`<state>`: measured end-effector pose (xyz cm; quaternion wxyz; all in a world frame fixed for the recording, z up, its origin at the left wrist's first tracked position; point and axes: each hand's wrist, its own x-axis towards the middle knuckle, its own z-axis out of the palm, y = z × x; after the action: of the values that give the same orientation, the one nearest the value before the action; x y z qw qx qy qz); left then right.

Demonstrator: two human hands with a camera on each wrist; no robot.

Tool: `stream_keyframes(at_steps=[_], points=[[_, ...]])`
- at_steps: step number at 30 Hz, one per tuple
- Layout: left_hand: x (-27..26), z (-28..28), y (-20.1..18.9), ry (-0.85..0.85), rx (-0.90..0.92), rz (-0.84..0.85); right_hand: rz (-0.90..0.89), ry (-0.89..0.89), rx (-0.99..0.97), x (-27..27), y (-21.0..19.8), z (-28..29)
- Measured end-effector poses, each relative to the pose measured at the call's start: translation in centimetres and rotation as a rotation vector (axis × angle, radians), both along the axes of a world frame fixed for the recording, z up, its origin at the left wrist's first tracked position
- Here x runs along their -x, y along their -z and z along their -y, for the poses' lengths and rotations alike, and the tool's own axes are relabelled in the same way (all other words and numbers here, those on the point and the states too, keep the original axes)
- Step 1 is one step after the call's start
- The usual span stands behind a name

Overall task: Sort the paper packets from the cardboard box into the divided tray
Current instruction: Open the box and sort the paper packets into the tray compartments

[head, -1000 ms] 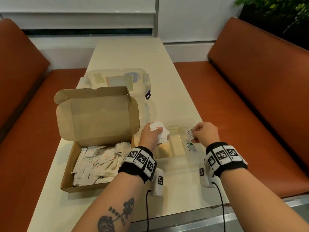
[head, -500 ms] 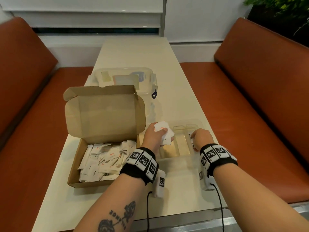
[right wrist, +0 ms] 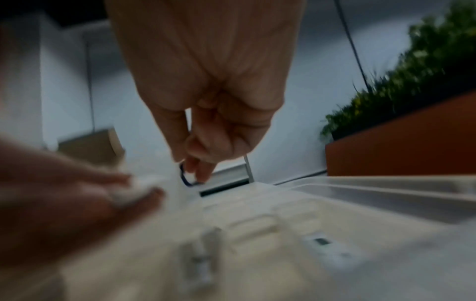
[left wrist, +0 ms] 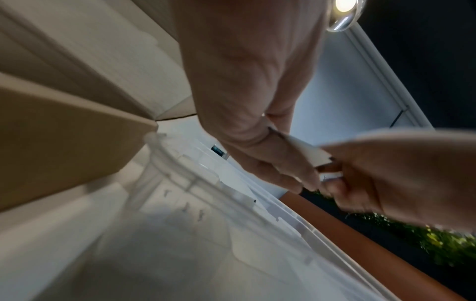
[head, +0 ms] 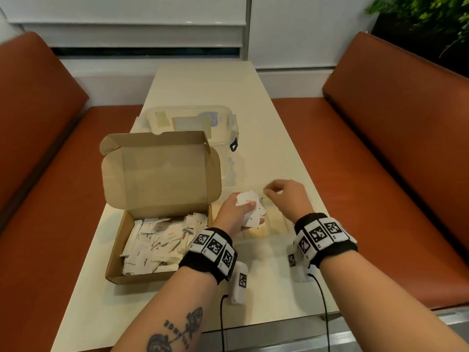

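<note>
The open cardboard box [head: 115,262] holds several white paper packets [head: 157,242]. Right of it, under my hands, lies the clear divided tray [head: 276,224]. My left hand [head: 238,212] grips a small bundle of packets [head: 247,199] above the tray's left part. My right hand [head: 271,191] hovers just right of that bundle, its fingertips pinched together. I see no packet plainly between them. In the right wrist view the fingertips [right wrist: 198,171] stand a little apart from the bundle [right wrist: 136,189]. The left wrist view shows a held packet [left wrist: 306,152] reaching toward the right hand [left wrist: 386,173].
The box lid [head: 160,174] stands upright behind the packets. A clear lidded container [head: 190,118] sits behind the box. Orange bench seats [head: 406,148] flank the narrow cream table [head: 279,123]. Cables hang from both wrist units over the near table edge.
My right hand has risen out of the tray's right side and moved left and up to the bundle. The left hand has kept its hold on the packets.
</note>
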<state>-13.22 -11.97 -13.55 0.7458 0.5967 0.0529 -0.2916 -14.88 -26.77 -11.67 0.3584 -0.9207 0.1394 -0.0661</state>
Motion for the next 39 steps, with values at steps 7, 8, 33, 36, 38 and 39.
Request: stream_keyframes(at_steps=[7, 8, 33, 36, 38, 39], points=[[0.5, -0.5, -0.3, 0.075, -0.015, 0.041, -0.149, -0.050, -0.281, -0.3, -1.5, -2.0], [0.6, -0.7, -0.3, 0.079, -0.016, 0.043, -0.160, -0.045, -0.295, -0.3, -1.4, -2.0], [1.9, -1.4, 1.3, -0.034, -0.049, 0.060, -0.205, -0.101, 0.074, -1.8, -3.2, 1.6], [1.8, -1.3, 1.4, -0.046, -0.028, 0.054, -0.265, -0.125, 0.240, -3.3, -4.0, 2.0], [1.7, -1.3, 1.5, -0.045, -0.031, 0.052, -0.365, -0.157, 0.316, -4.1, -4.1, 1.8], [1.7, -1.3, 1.6, -0.046, -0.035, 0.050, -0.412, -0.178, 0.352, -4.5, -4.0, 1.6]])
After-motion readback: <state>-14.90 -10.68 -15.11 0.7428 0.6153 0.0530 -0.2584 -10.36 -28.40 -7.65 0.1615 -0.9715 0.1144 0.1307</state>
